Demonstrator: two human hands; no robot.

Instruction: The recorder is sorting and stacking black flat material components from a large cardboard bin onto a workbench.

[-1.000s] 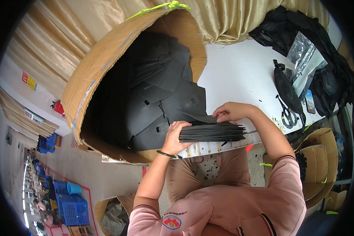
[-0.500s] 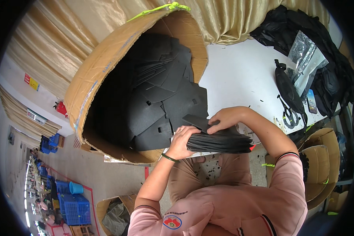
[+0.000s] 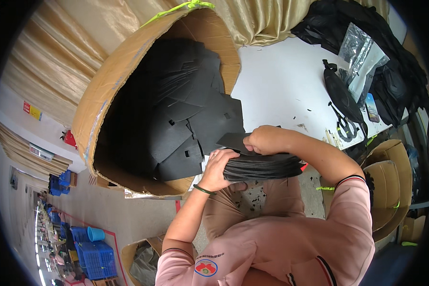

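A thick stack of black foam-like sheets [image 3: 264, 168] lies at the front edge of the white table, close to my body. My left hand [image 3: 217, 170] is wrapped round the stack's left end, its thumb side near the upper corner. Over the top of the stack, my right hand [image 3: 267, 141] has its fingers curled in a pinch on the uppermost black sheet [image 3: 231, 140]. My fingertips hide part of that sheet. Left of the stack, a large tipped cardboard box [image 3: 107, 78] holds many loose black sheets [image 3: 205, 126], some with small square holes.
On the white table [image 3: 276, 78] to the right lie black scissors [image 3: 345, 128], a black pouch [image 3: 339, 90], a clear plastic bag [image 3: 362, 57] and dark fabric [image 3: 395, 81]. Cardboard boxes [image 3: 386, 186] stand at the lower right. Blue crates [image 3: 95, 257] are on the floor at left.
My right hand's fingers have curled in more tightly on the top sheet and shifted slightly left. My left hand keeps its hold on the stack. The whole view has shifted a little.
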